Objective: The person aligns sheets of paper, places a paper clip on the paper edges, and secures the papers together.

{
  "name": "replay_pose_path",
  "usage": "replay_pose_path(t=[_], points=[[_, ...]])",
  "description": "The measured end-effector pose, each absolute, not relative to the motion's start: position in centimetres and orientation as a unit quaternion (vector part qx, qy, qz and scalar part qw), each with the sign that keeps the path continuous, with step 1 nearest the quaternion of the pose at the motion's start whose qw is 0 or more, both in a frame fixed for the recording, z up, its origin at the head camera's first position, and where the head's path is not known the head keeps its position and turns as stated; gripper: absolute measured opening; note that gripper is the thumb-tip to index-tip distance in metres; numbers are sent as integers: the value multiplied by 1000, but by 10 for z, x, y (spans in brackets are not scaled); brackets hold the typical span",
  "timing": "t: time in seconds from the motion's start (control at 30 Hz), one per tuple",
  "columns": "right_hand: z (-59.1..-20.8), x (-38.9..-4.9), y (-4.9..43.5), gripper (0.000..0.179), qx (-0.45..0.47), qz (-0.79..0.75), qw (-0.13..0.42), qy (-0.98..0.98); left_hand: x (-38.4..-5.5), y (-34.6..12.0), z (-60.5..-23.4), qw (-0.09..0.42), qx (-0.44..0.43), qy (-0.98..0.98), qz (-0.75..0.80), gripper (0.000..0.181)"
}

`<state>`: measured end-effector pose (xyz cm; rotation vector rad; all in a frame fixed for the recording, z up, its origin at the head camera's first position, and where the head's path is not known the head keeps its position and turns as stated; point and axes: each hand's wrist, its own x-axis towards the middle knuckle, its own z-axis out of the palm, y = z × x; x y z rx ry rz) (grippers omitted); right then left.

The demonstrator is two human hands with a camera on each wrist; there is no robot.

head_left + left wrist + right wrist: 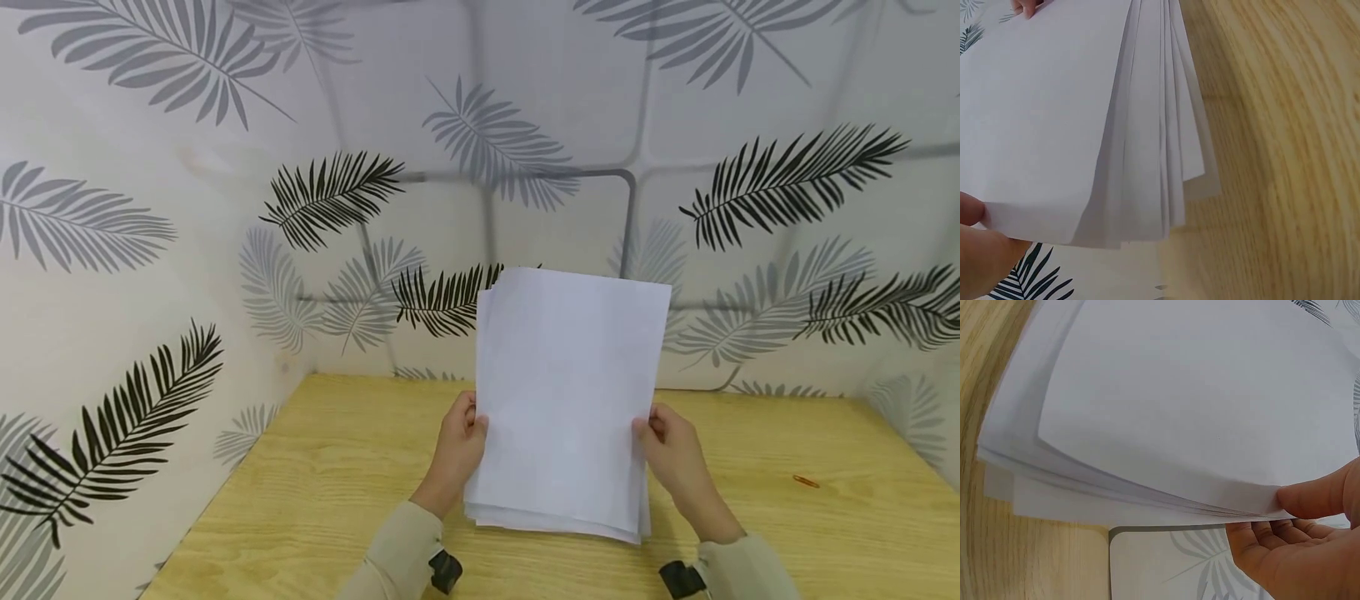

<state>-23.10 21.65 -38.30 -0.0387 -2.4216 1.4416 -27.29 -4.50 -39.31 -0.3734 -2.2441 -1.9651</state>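
Note:
A stack of white paper sheets (573, 400) is held up, tilted, over the wooden table. Its sheets are uneven, with edges fanned out along the bottom and at the left. My left hand (459, 442) pinches the left edge, thumb in front and fingers behind. On the opposite edge my right hand (675, 450) grips the stack, its thumb (1316, 495) pressed on the front sheet and its fingers curled underneath. In the left wrist view the loose lower edges of the sheets (1147, 156) spread apart in layers.
The wooden table (337, 483) extends to both sides of the paper. A small orange paper clip (806, 481) lies on it at the right. Behind and at the left stand walls covered in a leaf pattern (330, 200).

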Motion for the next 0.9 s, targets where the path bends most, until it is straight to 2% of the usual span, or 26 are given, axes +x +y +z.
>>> replay_pose_path(t=[0.3, 0.5, 0.73, 0.9], points=[[-374, -226, 211, 20, 7, 505, 238, -830, -274, -46, -389, 100, -187, -733, -646, 21], [-374, -226, 203, 14, 17, 505, 311, -805, -273, -42, -389, 106, -224, -715, -654, 23], [-377, -224, 197, 12, 7, 502, 330, -799, -272, -38, -393, 130, -244, -725, -630, 26], [-381, -221, 195, 10, 7, 491, 336, -804, -271, -37, -397, 126, -233, -737, -622, 25]])
